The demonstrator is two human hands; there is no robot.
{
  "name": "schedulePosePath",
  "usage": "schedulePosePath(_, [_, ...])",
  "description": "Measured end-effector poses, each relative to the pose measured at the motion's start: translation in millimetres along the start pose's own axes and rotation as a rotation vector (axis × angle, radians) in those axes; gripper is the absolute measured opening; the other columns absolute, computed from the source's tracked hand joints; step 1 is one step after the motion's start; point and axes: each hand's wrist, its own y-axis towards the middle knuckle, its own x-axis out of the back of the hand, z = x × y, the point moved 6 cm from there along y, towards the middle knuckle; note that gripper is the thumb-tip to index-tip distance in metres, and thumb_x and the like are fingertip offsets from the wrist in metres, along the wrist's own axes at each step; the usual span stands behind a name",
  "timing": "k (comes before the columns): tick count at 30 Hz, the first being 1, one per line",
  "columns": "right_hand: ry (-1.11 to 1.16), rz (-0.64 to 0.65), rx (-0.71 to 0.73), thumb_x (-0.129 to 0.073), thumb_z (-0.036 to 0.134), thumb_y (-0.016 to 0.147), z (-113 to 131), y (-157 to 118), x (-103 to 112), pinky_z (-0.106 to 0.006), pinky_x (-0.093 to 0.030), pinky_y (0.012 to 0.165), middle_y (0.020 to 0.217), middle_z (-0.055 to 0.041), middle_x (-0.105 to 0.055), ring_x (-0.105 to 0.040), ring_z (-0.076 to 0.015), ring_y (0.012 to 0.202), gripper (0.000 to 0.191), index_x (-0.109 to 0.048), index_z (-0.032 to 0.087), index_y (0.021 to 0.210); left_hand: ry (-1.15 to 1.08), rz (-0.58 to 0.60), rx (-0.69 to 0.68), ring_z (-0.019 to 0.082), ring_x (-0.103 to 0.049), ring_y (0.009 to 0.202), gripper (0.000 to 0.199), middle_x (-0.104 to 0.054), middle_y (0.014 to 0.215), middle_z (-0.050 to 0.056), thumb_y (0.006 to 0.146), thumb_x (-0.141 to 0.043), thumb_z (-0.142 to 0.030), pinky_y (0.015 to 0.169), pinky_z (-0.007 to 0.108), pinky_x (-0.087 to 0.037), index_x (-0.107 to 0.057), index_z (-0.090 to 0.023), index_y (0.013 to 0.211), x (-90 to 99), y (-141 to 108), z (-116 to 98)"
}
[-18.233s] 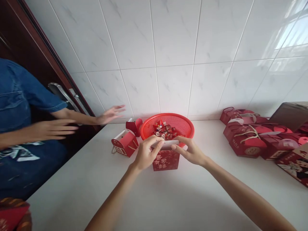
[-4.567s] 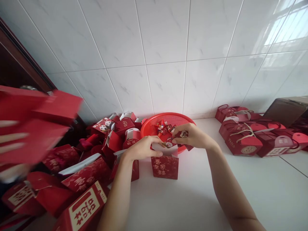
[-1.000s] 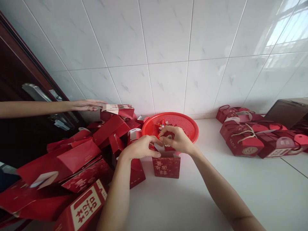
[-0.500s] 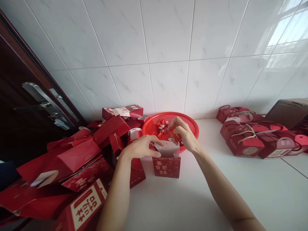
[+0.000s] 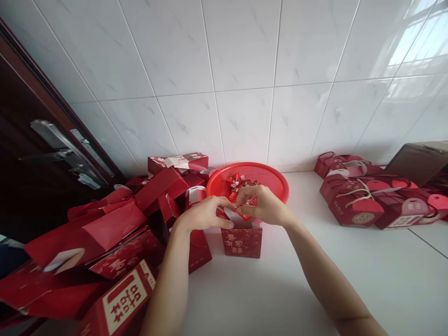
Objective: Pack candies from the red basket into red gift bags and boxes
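Observation:
An upright red box [image 5: 242, 241] with pale lettering stands on the white surface, its top open. My left hand [image 5: 207, 213] holds the upper left edge of this box between thumb and fingers. Above the box opening is my right hand [image 5: 263, 204], its fingers pinched on a small red wrapped packet [image 5: 248, 212]. Directly behind sits a red plastic basket [image 5: 276, 181] with wrapped sweets [image 5: 235, 183] inside. My right hand hides part of the basket's contents.
A heap of red boxes [image 5: 115, 224] fills the left side beside a dark door [image 5: 21, 140] with a metal handle. Handled red boxes [image 5: 357, 205] and a brown box [image 5: 416, 163] stand at the right. A tiled wall [image 5: 245, 121] rises behind.
My right hand has moved from over the basket, left and toward me, to above the box opening, carrying the red packet. My left hand stays on the box.

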Motion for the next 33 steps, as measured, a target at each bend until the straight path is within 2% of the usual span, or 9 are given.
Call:
schedulePosePath(4, [-0.038,-0.014,0.027,-0.066,0.017,0.083,2,-1,7,-0.032,-0.052,0.077,0.085,-0.0025,-0.074,-0.068,-0.0183,0.083,0.006,-0.069,0.021,0.079,0.014,0.003,-0.015,0.028,-0.069,0.106,0.04,-0.076,0.116,0.004,0.068,-0.081,-0.037,0.084,0.033,-0.053,-0.077,-0.028,0.107,0.2,-1,0])
schedulePosePath(9, [-0.025,-0.048,0.013,-0.068,0.031,0.088,1,-5,30,-0.032,-0.053,0.076,0.086,-0.0035,-0.073,-0.068,-0.0181,0.083,0.012,-0.069,0.02,0.083,0.012,0.018,-0.059,0.027,-0.068,0.111,0.036,-0.074,0.12,0.006,0.078,-0.074,-0.042,0.093,0.036,-0.052,-0.076,-0.025,0.109,-3.1,-1,-5])
schedulePosePath(13, [-0.001,-0.032,0.003,-0.069,0.041,0.088,-8,-9,46,-0.034,-0.055,0.079,0.089,-0.0048,-0.074,-0.07,-0.0185,0.083,0.022,-0.07,0.019,0.09,0.025,0.002,-0.118,0.027,-0.068,0.111,0.039,-0.074,0.12,0.007,0.072,-0.079,-0.027,0.095,0.037,-0.053,-0.076,-0.023,0.111,-11.7,5,-13])
schedulePosePath(16, [0.003,-0.029,-0.016,-0.071,0.044,0.086,-16,-13,52,-0.036,-0.056,0.084,0.097,-0.007,-0.073,-0.07,-0.0205,0.092,0.027,-0.07,0.019,0.096,-0.011,-0.091,-0.218,0.026,-0.068,0.113,0.031,-0.076,0.117,0.006,0.077,-0.07,-0.019,0.1,0.039,-0.051,-0.077,-0.023,0.106,-13.8,9,-26])
schedulePosePath(20, [0.104,-0.067,-0.049,-0.074,0.044,0.084,-20,-23,55,-0.035,-0.058,0.082,0.108,-0.0083,-0.071,-0.069,-0.0223,0.099,0.04,-0.065,0.021,0.116,-0.181,-0.309,-0.329,0.027,-0.069,0.109,0.031,-0.076,0.115,0.007,0.081,-0.068,-0.03,0.097,0.042,-0.055,-0.077,-0.022,0.11,-2.8,8,-37])
schedulePosePath(23, [0.286,0.004,-0.102,-0.073,0.046,0.086,-23,-31,47,-0.034,-0.06,0.077,0.109,-0.008,-0.071,-0.07,-0.0226,0.095,0.044,-0.063,0.021,0.121,-0.377,-0.503,-0.344,0.029,-0.069,0.109,0.042,-0.074,0.121,0.009,0.078,-0.072,-0.04,0.093,0.043,-0.057,-0.074,-0.019,0.114,8.3,6,-32])
schedulePosePath(26, [0.426,0.028,-0.167,-0.07,0.049,0.088,-31,-36,39,-0.033,-0.06,0.075,0.104,-0.0082,-0.073,-0.072,-0.0224,0.091,0.041,-0.066,0.018,0.115,-0.502,-0.589,-0.34,0.029,-0.068,0.113,0.061,-0.073,0.122,0.01,0.076,-0.075,-0.041,0.096,0.043,-0.056,-0.062,-0.019,0.132,10.0,8,-29])
schedulePosePath(28, [0.489,-0.015,-0.188,-0.072,0.05,0.086,-38,-36,37,-0.032,-0.061,0.075,0.1,-0.0082,-0.073,-0.073,-0.0223,0.088,0.042,-0.067,0.018,0.113,-0.556,-0.587,-0.334,0.028,-0.068,0.114,0.068,-0.072,0.123,0.01,0.077,-0.075,-0.041,0.098,0.042,-0.055,-0.055,-0.02,0.138,7.7,10,-29])
schedulePosePath(33, [0.561,-0.161,-0.179,-0.075,0.052,0.084,-48,-32,38,-0.034,-0.059,0.077,0.101,-0.0086,-0.074,-0.072,-0.0216,0.085,0.046,-0.068,0.018,0.114,-0.583,-0.414,-0.343,0.028,-0.068,0.112,0.06,-0.072,0.122,0.009,0.082,-0.071,-0.045,0.097,0.041,-0.056,-0.055,-0.022,0.135,-3.6,14,-37])
